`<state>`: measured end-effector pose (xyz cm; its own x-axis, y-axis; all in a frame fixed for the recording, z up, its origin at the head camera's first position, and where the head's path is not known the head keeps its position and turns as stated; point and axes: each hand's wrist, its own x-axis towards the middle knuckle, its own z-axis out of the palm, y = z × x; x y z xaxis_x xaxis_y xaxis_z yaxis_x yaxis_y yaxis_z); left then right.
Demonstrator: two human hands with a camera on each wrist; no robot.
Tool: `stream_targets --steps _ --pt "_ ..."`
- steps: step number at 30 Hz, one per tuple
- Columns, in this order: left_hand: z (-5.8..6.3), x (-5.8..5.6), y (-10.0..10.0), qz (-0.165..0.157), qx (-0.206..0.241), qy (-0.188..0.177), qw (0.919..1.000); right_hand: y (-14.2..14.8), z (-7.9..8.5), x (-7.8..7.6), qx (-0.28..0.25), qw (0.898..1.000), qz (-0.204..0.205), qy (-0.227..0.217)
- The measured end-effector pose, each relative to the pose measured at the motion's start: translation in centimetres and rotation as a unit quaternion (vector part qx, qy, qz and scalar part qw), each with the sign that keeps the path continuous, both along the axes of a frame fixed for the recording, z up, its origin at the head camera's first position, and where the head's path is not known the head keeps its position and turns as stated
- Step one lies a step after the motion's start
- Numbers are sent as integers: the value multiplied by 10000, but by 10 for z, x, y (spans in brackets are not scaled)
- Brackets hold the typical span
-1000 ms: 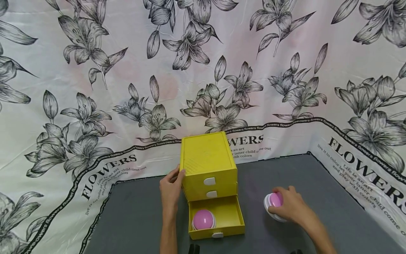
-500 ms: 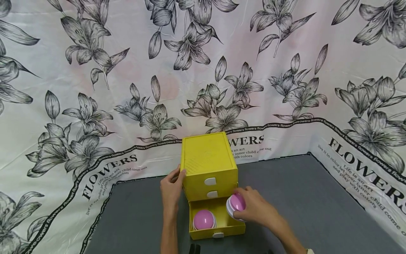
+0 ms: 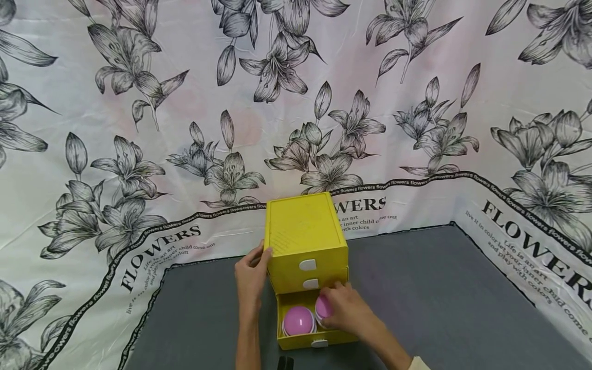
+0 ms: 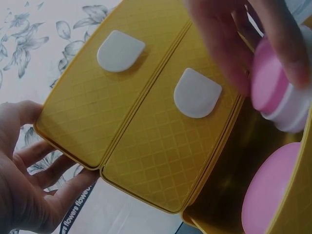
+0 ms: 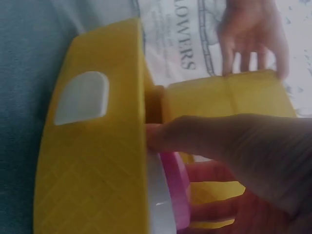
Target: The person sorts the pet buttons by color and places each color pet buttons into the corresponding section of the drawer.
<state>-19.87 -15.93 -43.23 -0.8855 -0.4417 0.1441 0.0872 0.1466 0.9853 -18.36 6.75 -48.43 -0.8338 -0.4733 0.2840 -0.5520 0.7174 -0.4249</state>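
Observation:
A yellow drawer box (image 3: 305, 226) stands with its lowest drawer (image 3: 339, 336) pulled out. My left hand (image 3: 252, 275) holds the box's left side, thumb at the top front corner. My right hand (image 3: 347, 311) is over the open drawer, gripping a round pink-topped piece with a white base (image 4: 270, 78). In the right wrist view, thumb and fingers are around this pink-and-white piece (image 5: 168, 195), just behind the drawer front (image 5: 92, 161). A similar pink-domed piece (image 3: 298, 321) sits in the drawer's left part, right beside the held one.
Two upper drawers with white tabs (image 3: 308, 264) are closed. The box stands on a dark grey tabletop (image 3: 439, 288), with a flower-printed cloth (image 3: 208, 103) behind it. A small black object (image 3: 285, 363) shows at the bottom edge.
My right hand has carried the pink-and-white piece leftward from over the tabletop and down into the open drawer. My left hand has stayed on the box.

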Motion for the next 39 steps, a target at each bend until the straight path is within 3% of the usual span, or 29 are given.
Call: stream_targets --steps 13,21,24,28,33,36,39 --pt "0 -1 -1 -28 24 -61 10000 -14 -15 -3 697 9964 -462 124" --pt "0 -2 -1 -15 25 -36 10000 -17 -20 -1 979 9908 -518 772" --pt "-1 -1 -2 -27 16 -34 10000 -16 -21 0 982 9909 -486 780" --pt "-2 -1 -2 -32 16 -28 10000 -13 -20 8 693 9912 -508 1011" --pt "-1 -1 -2 -75 24 -49 10000 -14 -17 31 -421 9832 -1118 1382" --pt "-1 0 -2 -101 58 -37 9999 -13 -18 50 -1093 9749 -1476 1261" --pt "0 -1 -2 -97 97 -32 9999 -12 -23 68 -1245 9771 -1570 720"
